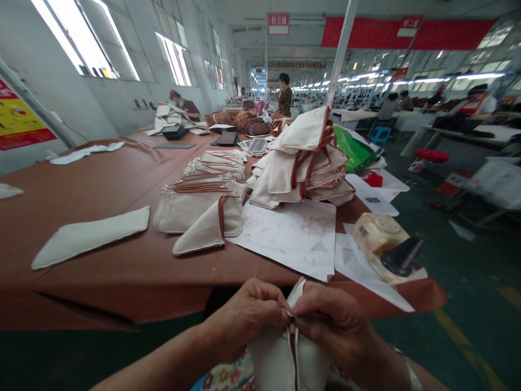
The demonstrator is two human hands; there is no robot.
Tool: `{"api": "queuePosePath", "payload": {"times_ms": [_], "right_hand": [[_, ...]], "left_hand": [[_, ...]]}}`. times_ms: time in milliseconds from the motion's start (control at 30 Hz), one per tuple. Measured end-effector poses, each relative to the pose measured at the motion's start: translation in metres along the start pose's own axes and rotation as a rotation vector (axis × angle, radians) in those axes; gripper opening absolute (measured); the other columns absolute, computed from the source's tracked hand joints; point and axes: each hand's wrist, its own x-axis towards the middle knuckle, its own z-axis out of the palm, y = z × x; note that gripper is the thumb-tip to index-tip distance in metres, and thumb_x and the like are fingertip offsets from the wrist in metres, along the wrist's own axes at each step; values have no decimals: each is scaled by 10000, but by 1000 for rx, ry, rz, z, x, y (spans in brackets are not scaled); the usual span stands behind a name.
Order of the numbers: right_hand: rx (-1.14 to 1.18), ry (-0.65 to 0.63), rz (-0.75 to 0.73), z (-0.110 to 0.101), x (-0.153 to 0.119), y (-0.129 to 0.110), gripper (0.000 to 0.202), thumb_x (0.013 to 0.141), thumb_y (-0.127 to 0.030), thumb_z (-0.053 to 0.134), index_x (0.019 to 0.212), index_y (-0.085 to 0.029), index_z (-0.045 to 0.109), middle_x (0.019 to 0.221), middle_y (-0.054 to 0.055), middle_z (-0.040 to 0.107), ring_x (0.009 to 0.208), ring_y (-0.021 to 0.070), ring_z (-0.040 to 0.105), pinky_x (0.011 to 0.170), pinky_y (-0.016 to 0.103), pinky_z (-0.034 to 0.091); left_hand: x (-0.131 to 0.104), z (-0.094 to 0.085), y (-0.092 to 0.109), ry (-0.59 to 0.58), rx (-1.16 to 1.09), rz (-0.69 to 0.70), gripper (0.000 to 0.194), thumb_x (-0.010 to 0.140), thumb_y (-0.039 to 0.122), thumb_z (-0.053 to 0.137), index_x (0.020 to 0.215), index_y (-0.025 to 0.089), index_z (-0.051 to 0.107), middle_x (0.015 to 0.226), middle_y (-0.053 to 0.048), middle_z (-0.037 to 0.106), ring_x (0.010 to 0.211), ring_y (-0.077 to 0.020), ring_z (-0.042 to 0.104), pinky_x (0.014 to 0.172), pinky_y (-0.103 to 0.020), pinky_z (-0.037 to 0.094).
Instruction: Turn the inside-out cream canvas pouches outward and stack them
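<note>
A cream pouch (268, 353) with a brown zipper (293, 347) lies upright in front of my body, below the table's near edge. My left hand (248, 312) pinches the pouch's fabric on the left side of the zipper opening. My right hand (329, 317) pinches it from the right, so the fingertips of both hands nearly meet. Just under them shows a small gold-coloured zipper slider (292, 327). A pointed cream end of the pouch (297, 292) sticks up between the hands. My fingers hide the part they grip.
On the brown-covered table (122, 184) are a row of cream pouches (199, 209), a taller pile of brown-edged pouches (301, 157) and a single flat cream piece (93, 236). White paper (288, 233) lies nearest me. A stained container with a black nozzle (401, 255) sits at the right corner.
</note>
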Motion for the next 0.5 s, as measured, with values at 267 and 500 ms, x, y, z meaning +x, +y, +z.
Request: {"api": "queuePosePath", "payload": {"times_ms": [267,500], "right_hand": [[-592,-166,-549,-18,1,-12,308,832,-66,519,1117,-136,610,740,51,566,656,170,450,601,298,337],[32,66,-4,-9,-15,-17,198,992,-262,428,911,-179,589,788,26,570,687,138,498,586,240,381]], "left_hand": [[-1,-6,-11,-141,-135,28,233,629,292,764,651,84,661,573,-44,610,425,-78,447,413,-184,296],[-11,-17,-4,-258,119,181,344,784,408,745,790,83,632,649,-12,537,544,-63,390,495,-184,262]]}}
